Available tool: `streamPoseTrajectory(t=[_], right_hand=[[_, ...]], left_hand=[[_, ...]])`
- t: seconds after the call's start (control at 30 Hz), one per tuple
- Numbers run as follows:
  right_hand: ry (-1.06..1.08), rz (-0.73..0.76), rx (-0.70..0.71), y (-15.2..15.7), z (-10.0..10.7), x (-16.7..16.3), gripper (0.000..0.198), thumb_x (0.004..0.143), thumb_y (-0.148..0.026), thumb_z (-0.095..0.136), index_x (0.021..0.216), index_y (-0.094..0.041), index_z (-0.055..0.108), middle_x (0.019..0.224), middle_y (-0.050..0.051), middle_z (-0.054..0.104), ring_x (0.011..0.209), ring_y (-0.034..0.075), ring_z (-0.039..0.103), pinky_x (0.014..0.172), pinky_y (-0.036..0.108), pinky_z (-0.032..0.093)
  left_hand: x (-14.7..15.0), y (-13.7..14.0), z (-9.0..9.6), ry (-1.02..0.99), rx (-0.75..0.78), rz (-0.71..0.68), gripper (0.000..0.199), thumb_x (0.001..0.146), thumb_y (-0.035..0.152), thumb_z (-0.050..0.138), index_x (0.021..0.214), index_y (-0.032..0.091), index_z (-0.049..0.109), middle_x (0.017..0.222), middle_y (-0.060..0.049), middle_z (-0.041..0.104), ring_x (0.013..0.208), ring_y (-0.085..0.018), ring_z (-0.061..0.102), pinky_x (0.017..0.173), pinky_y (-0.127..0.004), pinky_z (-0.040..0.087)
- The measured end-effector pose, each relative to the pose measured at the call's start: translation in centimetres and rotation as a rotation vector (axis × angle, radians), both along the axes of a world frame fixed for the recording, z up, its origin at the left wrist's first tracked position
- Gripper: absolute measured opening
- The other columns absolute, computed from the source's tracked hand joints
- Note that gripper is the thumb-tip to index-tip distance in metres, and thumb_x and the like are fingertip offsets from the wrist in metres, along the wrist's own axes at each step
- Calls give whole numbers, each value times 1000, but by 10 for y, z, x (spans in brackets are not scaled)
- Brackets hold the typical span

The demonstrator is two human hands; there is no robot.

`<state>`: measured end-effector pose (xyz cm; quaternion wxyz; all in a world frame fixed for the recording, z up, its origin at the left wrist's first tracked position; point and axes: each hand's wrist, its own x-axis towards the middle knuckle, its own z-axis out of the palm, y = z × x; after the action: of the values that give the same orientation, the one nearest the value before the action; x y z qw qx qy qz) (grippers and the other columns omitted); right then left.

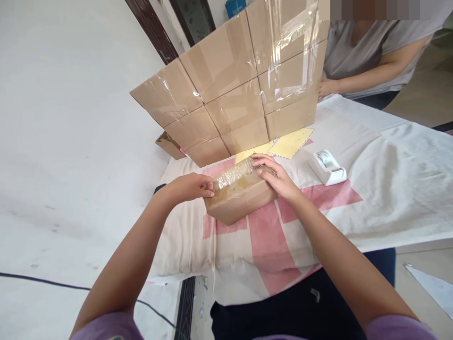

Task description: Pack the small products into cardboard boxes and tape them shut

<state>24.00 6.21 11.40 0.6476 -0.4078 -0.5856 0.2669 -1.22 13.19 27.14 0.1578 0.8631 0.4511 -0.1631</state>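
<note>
A small brown cardboard box (pixel 244 206) lies on the cloth-covered table, with a wrinkled strip of clear tape (pixel 234 174) along its top. At the box's left end, my left hand (pixel 198 185) has its fingers curled and pinched together; whatever is between them is hidden. My right hand (pixel 274 175) rests on the right end of the top, fingers spread and stretched over the tape and cardboard.
Behind the box stands a tall panel of taped cardboard (pixel 233 106). Yellow sheets (pixel 292 143) lie at its foot. A white device (pixel 327 167) sits to the right on the patterned cloth (pixel 396 189). Another person's arm (pixel 371 78) rests at the far right.
</note>
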Motion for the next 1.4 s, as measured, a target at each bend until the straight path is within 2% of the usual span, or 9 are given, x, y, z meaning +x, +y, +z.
streamPoseTrajectory(t=[0.47, 0.6, 0.7, 0.8, 0.93, 1.07, 1.2, 1.3, 1.4], right_hand=[[-32, -4, 0, -6, 2, -2, 19, 91, -43, 64, 107, -32, 69, 142, 4, 56, 141, 29, 42, 120, 55, 27], [-81, 42, -75, -8, -4, 1, 70, 82, -49, 77, 145, -37, 48, 161, 6, 33, 152, 31, 27, 122, 53, 28], [-199, 113, -186, -16, -6, 7, 107, 75, -47, 84, 161, -35, 21, 166, 10, 23, 154, 34, 22, 124, 55, 24], [-308, 167, -174, -38, 0, 11, 114, 72, -40, 86, 162, -34, 17, 162, 12, 25, 153, 34, 24, 124, 55, 22], [-292, 105, -129, -89, 4, 13, 94, 68, -36, 87, 150, -34, 43, 153, 10, 32, 149, 33, 31, 120, 50, 33], [-312, -186, -106, -169, -7, 38, 77, 69, -43, 84, 138, -36, 51, 154, 9, 34, 146, 40, 34, 112, 54, 42], [-159, -840, -29, -238, -15, 98, 62, 79, -62, 69, 136, -44, 53, 146, 9, 49, 136, 41, 47, 93, 59, 53], [-58, -1383, 112, -242, -6, 154, 67, 72, -70, 71, 134, -51, 56, 145, 9, 54, 137, 40, 47, 104, 60, 43], [-262, -1570, -35, -198, 5, 208, 71, 70, -69, 76, 131, -37, 61, 141, 20, 54, 132, 41, 51, 105, 56, 42]], left_hand=[[-25, 21, -38, -249, 277, 116, 37, 81, 55, 64, 107, 29, 59, 103, -1, 65, 93, -24, 60, 72, -31, 40], [-41, 30, -67, -527, 44, 289, 42, 85, 60, 58, 108, 24, 59, 94, -2, 60, 87, -21, 59, 76, -30, 44], [-50, 25, -80, -686, -214, 371, 50, 87, 62, 56, 119, 23, 55, 114, -5, 63, 105, -24, 60, 84, -32, 47], [-57, 14, -87, -770, -408, 366, 60, 82, 60, 66, 129, 26, 51, 133, -7, 59, 125, -30, 55, 97, -36, 46], [-54, 1, -102, -848, -560, 307, 60, 76, 51, 78, 129, 32, 56, 139, -5, 56, 120, -31, 56, 93, -36, 48], [-33, 0, -125, -1399, -531, 436, 39, 66, 47, 82, 99, 28, 70, 139, -4, 55, 86, -19, 57, 70, -32, 50], [-29, 18, -162, -1717, -416, 824, 37, 53, 42, 90, 78, 25, 69, 109, 0, 64, 77, -14, 53, 63, -27, 50], [-43, 34, -193, -1740, -368, 1085, 46, 37, 38, 93, 72, 23, 67, 98, 2, 65, 78, -15, 56, 64, -26, 54], [-53, 43, -213, -1741, -329, 1191, 47, 33, 32, 93, 69, 23, 64, 85, 3, 64, 77, -15, 58, 64, -25, 56]])
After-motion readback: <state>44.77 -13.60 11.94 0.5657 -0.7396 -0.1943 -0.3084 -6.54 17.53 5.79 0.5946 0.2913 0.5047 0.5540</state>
